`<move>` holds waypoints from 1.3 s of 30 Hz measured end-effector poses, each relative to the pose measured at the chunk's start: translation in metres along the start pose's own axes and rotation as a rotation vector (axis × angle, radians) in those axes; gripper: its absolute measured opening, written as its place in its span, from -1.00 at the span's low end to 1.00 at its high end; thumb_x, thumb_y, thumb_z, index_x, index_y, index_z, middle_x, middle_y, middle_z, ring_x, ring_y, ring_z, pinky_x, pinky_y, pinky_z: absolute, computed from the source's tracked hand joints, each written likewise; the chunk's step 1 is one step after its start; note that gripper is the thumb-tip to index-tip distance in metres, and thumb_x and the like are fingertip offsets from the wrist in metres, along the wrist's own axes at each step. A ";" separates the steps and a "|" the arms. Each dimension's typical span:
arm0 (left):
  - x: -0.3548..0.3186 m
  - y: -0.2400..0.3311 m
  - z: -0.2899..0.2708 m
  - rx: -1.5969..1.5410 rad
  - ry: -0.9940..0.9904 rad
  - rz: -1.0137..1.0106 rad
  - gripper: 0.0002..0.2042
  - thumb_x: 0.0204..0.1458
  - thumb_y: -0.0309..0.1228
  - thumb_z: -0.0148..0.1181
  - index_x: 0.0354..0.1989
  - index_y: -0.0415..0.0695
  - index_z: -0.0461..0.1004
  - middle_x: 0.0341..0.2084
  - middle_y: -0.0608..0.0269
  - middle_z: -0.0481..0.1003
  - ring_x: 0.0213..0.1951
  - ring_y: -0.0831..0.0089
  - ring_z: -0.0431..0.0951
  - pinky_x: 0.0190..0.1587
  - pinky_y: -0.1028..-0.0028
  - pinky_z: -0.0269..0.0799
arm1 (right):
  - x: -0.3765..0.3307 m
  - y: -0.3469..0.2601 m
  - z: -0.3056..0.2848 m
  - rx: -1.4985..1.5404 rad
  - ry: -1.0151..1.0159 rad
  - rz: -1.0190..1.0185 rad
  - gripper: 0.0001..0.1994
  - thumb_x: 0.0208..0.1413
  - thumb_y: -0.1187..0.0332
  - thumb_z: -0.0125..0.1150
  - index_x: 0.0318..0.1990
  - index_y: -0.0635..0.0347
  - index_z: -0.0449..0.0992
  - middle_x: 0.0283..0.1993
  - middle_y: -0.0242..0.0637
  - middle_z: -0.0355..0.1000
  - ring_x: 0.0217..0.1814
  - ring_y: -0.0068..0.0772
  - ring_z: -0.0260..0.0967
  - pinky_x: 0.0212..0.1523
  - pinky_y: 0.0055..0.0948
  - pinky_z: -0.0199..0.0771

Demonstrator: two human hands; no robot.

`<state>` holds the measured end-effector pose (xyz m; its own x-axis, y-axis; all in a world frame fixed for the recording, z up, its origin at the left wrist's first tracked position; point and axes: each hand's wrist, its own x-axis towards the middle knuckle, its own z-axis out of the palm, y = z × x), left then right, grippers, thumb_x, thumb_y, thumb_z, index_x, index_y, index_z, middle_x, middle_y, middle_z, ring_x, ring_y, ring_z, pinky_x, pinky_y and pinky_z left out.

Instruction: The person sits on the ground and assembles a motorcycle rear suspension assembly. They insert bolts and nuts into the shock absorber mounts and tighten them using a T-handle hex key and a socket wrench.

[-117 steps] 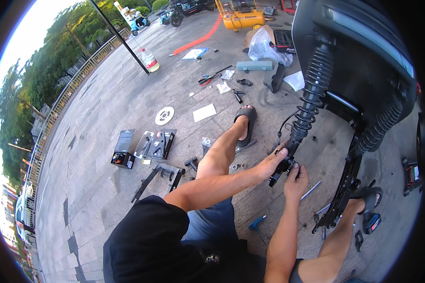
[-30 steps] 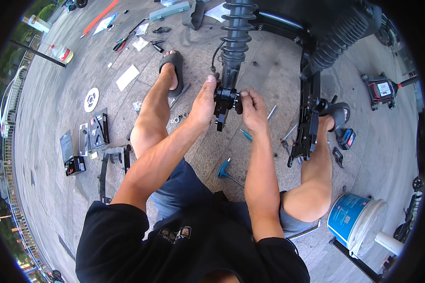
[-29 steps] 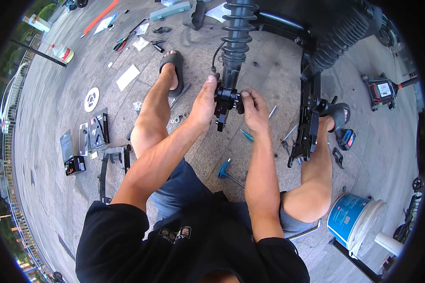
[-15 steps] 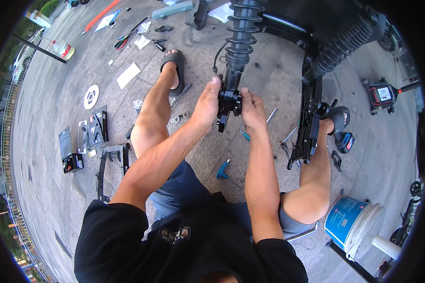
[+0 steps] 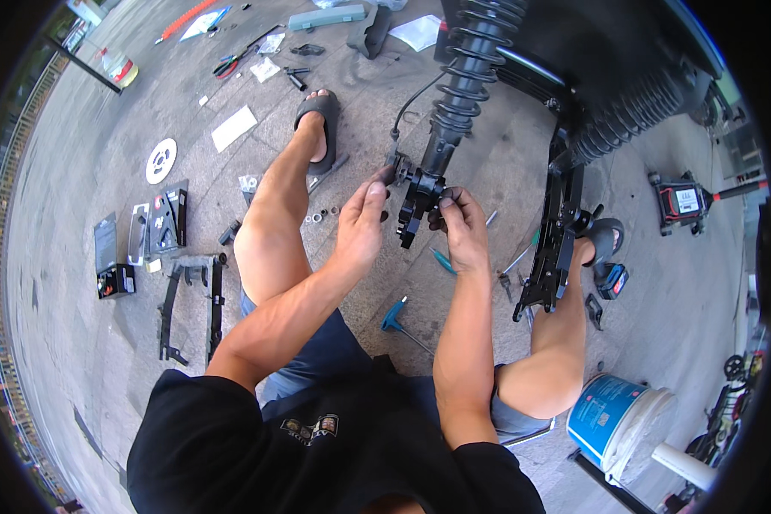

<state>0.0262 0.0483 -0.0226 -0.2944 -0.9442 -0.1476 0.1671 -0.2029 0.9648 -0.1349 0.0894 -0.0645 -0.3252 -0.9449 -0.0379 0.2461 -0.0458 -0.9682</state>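
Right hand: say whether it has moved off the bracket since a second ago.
No. The right hand still grips the black bracket below the shock spring, opposite the left hand.

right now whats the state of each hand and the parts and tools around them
left hand: fingers gripping the black bracket
right hand: fingers pinching the bracket's right side
coil shock: upright, joined to bracket
blue-handled wrench: lying on the ground
blue bucket: tipped on its side

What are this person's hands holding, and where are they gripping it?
Both hands, left hand and right hand, grip the black bracket at the lower end of the coil-spring shock absorber, one on each side.
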 end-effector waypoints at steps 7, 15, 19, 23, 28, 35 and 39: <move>0.017 -0.006 0.008 -0.348 0.000 0.000 -0.74 0.14 -0.33 0.16 -0.09 -0.23 0.50 -0.37 0.41 0.49 -0.31 0.68 0.39 -0.21 0.64 0.28 | 0.000 -0.006 0.002 -0.105 -0.002 -0.014 -0.78 0.25 0.24 0.06 -0.35 0.18 0.42 -0.50 -0.46 0.35 -0.50 -0.65 0.25 -0.47 -0.61 0.25; 0.016 -0.003 0.012 -0.351 -0.028 -0.098 -0.67 0.19 -0.27 0.07 0.04 -0.21 0.42 -0.22 0.32 0.48 -0.20 0.60 0.40 -0.07 0.56 0.28 | -0.005 -0.010 0.018 -0.255 0.211 0.089 -0.76 0.25 0.29 0.01 -0.41 0.25 0.41 -0.53 -0.43 0.36 -0.48 -0.66 0.24 -0.47 -0.56 0.23; 0.014 0.001 0.017 -0.363 -0.021 -0.203 -0.59 0.25 -0.16 -0.07 0.13 -0.17 0.35 -0.15 0.29 0.45 -0.22 0.56 0.44 -0.17 0.55 0.37 | -0.012 -0.010 0.014 -0.088 0.054 -0.042 -0.79 0.25 0.31 0.01 -0.37 0.24 0.40 -0.50 -0.42 0.36 -0.47 -0.65 0.23 -0.45 -0.57 0.24; 0.014 0.007 0.016 -0.388 -0.063 -0.293 -0.57 0.26 -0.12 -0.12 0.17 -0.11 0.32 -0.08 0.28 0.41 -0.25 0.51 0.48 -0.29 0.52 0.43 | -0.014 -0.010 0.008 -0.237 0.005 -0.020 -0.81 0.24 0.31 0.03 -0.35 0.23 0.37 -0.49 -0.43 0.35 -0.47 -0.64 0.23 -0.44 -0.58 0.26; 0.017 0.009 0.016 -0.385 -0.093 -0.359 -0.54 0.21 -0.02 -0.12 0.20 0.04 0.28 -0.12 0.32 0.38 -0.23 0.41 0.35 -0.26 0.41 0.29 | -0.017 -0.005 0.009 -0.111 -0.010 -0.071 -0.85 0.23 0.34 0.05 -0.36 0.18 0.35 -0.50 -0.44 0.34 -0.50 -0.65 0.21 -0.45 -0.59 0.25; 0.017 0.005 0.017 -0.412 -0.069 -0.337 -0.58 0.23 -0.06 -0.11 0.17 0.03 0.33 -0.06 0.33 0.39 -0.19 0.39 0.38 -0.28 0.41 0.35 | -0.013 -0.005 0.011 -0.220 0.067 -0.038 -0.85 0.22 0.35 0.05 -0.36 0.18 0.34 -0.52 -0.49 0.29 -0.48 -0.67 0.17 -0.44 -0.60 0.21; 0.013 0.004 0.021 -0.373 -0.061 -0.294 -0.53 0.19 0.08 -0.10 0.11 0.02 0.32 -0.08 0.32 0.33 -0.06 0.36 0.32 0.00 0.26 0.29 | -0.012 -0.006 0.009 -0.179 0.047 -0.028 -0.87 0.18 0.38 0.12 -0.34 0.21 0.36 -0.50 -0.52 0.28 -0.49 -0.70 0.14 -0.46 -0.63 0.18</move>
<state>0.0036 0.0411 -0.0165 -0.4326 -0.8182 -0.3787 0.3915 -0.5489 0.7385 -0.1240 0.0976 -0.0559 -0.3733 -0.9275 -0.0178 0.0713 -0.0096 -0.9974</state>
